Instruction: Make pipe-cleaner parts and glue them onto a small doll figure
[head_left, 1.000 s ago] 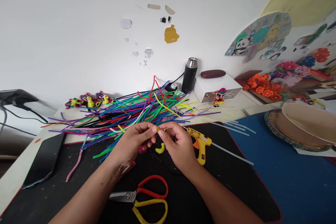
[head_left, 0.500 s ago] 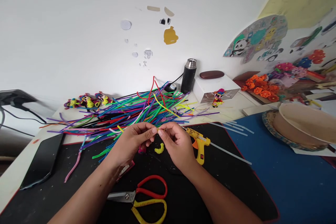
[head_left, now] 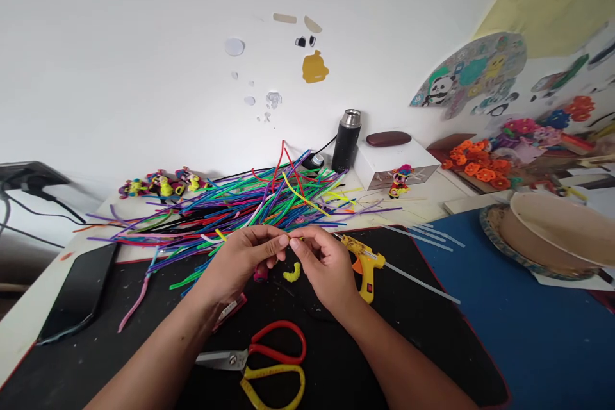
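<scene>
My left hand [head_left: 252, 259] and my right hand [head_left: 327, 262] meet fingertip to fingertip above the black mat [head_left: 379, 333]. Both pinch a tiny yellow piece [head_left: 290, 238], almost wholly covered by the fingers; it looks like a bit of pipe cleaner. Just below them lies a curled yellow pipe-cleaner piece [head_left: 291, 273]. A small magenta piece [head_left: 261, 273] shows partly behind my left hand. Right of my right hand rests a yellow glue gun [head_left: 368, 266] with a glue stick in its back. Scissors [head_left: 276, 359] with red and yellow handles lie nearest me.
A heap of coloured pipe cleaners [head_left: 250, 198] spreads behind the hands. A phone [head_left: 77, 295] lies left. Small figures [head_left: 166, 184], a black flask [head_left: 346, 141], a white box [head_left: 384, 160] and another figure [head_left: 399, 181] stand behind. A large bowl [head_left: 552, 237] sits right.
The hands stay in nearly the same pinch, with only slight finger movement. The camera view has tilted a little; nothing on the table has visibly moved.
</scene>
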Action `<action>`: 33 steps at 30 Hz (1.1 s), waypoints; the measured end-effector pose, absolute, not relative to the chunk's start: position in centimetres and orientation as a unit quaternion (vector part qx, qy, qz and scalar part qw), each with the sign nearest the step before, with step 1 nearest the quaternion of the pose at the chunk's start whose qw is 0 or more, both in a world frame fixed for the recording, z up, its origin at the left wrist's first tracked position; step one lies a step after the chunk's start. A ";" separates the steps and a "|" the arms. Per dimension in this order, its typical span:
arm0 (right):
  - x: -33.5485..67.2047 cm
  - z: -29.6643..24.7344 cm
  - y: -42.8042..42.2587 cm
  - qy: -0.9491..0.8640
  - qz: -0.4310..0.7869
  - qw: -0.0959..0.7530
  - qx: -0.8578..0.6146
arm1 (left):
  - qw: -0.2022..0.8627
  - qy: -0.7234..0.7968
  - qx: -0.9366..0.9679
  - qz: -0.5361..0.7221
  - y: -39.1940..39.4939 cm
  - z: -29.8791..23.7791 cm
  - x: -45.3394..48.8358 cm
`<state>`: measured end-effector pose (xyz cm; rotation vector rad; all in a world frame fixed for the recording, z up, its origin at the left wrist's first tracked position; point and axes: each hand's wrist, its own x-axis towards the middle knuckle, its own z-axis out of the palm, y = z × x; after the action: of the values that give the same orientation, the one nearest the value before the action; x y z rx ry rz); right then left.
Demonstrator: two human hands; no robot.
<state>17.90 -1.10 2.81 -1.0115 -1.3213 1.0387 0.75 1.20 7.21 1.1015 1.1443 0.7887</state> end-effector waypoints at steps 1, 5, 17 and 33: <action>17.9 2.8 -1.1 -0.561 0.441 0.556 -0.426 | 0.634 0.498 0.478 0.348 1.2 7.2 0.7; 17.8 2.4 -1.2 -0.559 0.445 0.549 -0.433 | 0.648 0.487 0.470 0.349 1.3 7.3 0.7; 17.5 1.9 -1.1 -0.547 0.448 0.555 -0.438 | 0.658 0.476 0.465 0.351 1.3 7.2 0.7; 24.2 3.8 -6.5 -0.498 0.493 0.437 -0.564 | 0.669 0.486 0.413 0.382 1.4 7.4 0.1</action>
<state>24.21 -6.51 3.78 -1.4030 -1.2397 1.2251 0.08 1.35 7.42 0.9315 1.0949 0.8624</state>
